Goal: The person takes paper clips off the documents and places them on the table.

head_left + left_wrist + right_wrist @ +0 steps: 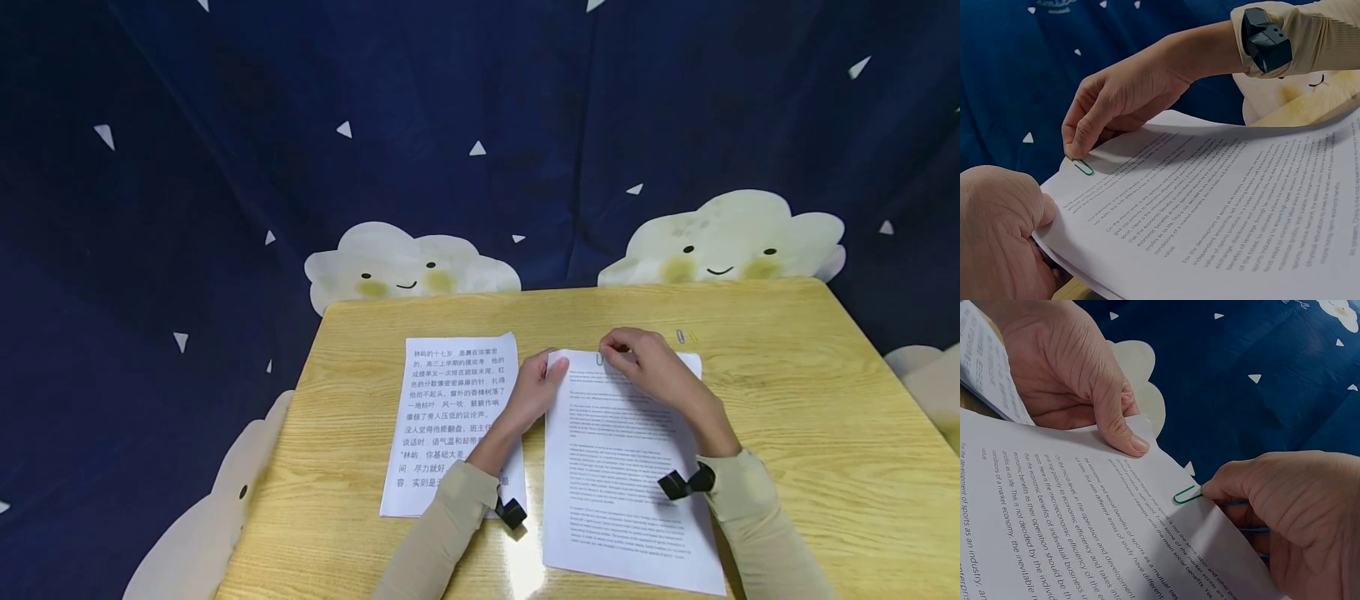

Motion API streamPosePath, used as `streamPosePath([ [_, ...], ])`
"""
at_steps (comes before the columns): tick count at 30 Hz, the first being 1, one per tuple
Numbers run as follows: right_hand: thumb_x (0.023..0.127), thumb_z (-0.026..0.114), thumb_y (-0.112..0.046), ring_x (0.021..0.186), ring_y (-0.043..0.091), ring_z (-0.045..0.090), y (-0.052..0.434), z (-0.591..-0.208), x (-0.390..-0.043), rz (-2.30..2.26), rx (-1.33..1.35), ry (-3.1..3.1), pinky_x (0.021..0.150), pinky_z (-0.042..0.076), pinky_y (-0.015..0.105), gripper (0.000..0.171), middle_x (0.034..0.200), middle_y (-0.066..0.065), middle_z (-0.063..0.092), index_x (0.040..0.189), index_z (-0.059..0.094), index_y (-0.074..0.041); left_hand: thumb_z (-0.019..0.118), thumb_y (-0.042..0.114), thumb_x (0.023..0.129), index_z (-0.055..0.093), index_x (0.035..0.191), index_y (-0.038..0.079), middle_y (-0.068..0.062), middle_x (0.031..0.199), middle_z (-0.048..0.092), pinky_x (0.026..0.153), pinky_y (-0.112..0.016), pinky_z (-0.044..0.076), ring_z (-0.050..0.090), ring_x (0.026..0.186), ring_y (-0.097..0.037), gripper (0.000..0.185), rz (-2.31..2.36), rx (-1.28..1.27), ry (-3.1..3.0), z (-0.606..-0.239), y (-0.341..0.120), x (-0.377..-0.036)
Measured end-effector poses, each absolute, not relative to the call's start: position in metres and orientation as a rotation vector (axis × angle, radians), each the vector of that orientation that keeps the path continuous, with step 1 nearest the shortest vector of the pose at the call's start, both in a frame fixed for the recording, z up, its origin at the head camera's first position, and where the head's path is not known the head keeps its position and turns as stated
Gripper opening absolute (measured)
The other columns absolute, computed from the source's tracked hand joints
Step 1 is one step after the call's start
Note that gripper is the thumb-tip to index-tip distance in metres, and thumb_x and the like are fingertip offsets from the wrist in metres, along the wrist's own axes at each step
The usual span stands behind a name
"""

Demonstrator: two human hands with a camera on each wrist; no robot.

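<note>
Both hands are at the top edge of the printed English stack, and it's busy up there. The left hand (534, 390) grips the stack's upper left corner, thumb on top and fingers curled underneath, lifting that corner a little off the table (787, 400). The right hand (647, 360) is bunched at the top edge, fingertips pinching a green paper clip (1186, 494) that sits partly slid over the edge of the sheets. In the left wrist view the same clip (1084, 167) peeks out just below the pinching fingertips, lying on the top page.

The English stack (626, 483) lies near the middle of the table, running from the hands down toward 6 o'clock, slightly turned. The right wrist view shows several sheets layered at the held corner, and the top page arches upward in the left wrist view.

At 9 o'clock from that stack, just beside it, lies a second sheet printed in Chinese characters (450, 417), flat on the table; the left forearm crosses over its right edge. At about 1 o'clock from the right hand, close by on the bare wood, sit two more small clips (686, 337), one bluish and one yellowish.

Both wrists wear a black strap. Behind the table hangs a dark blue cloth (480, 125) with white triangles and smiling clouds.
</note>
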State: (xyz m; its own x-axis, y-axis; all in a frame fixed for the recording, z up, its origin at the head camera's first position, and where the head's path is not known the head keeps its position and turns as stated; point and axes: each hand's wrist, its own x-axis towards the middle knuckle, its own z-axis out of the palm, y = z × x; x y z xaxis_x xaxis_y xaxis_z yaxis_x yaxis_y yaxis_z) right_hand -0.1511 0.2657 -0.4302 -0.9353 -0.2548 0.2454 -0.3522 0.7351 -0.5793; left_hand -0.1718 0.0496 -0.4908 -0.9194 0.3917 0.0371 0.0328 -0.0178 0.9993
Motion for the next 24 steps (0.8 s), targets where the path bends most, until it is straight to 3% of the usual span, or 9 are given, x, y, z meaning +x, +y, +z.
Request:
streamPosePath([
  [7, 0.105, 0.064, -0.012, 0.087, 0.019, 0.064, 0.2658, -0.4303, -0.1509, 0.975, 0.481, -2.792, 0.078, 0.054, 0.041, 0.013, 0.095, 0.003, 0.072, 0.099, 0.074, -0.009, 0.055, 0.019, 0.110, 0.071, 0.118, -0.002, -0.025, 0.093, 0.073, 0.059, -0.025, 0.050, 0.064, 0.068, -0.018, 0.028, 2.021, 0.448, 2.025, -0.4916, 0.0502, -0.1726],
  [17, 0.104, 0.064, -0.011, 0.087, 0.020, 0.065, 0.2647, -0.4295, -0.1503, 0.988, 0.486, -2.777, 0.079, 0.056, 0.043, 0.012, 0.096, 0.004, 0.073, 0.099, 0.074, -0.008, 0.054, 0.019, 0.110, 0.071, 0.117, -0.002, -0.021, 0.091, 0.073, 0.060, -0.023, 0.051, 0.063, 0.067, -0.014, 0.027, 2.025, 0.453, 2.022, -0.4914, 0.0497, -0.1730],
  [24, 0.104, 0.065, -0.010, 0.084, 0.018, 0.062, 0.2649, -0.4308, -0.1507, 0.977, 0.496, -2.754, 0.076, 0.055, 0.038, 0.012, 0.094, 0.003, 0.072, 0.098, 0.074, -0.009, 0.053, 0.020, 0.110, 0.071, 0.121, 0.000, -0.024, 0.094, 0.073, 0.061, -0.024, 0.051, 0.065, 0.070, -0.021, 0.029, 2.005, 0.440, 2.027, -0.4894, 0.0491, -0.1726],
])
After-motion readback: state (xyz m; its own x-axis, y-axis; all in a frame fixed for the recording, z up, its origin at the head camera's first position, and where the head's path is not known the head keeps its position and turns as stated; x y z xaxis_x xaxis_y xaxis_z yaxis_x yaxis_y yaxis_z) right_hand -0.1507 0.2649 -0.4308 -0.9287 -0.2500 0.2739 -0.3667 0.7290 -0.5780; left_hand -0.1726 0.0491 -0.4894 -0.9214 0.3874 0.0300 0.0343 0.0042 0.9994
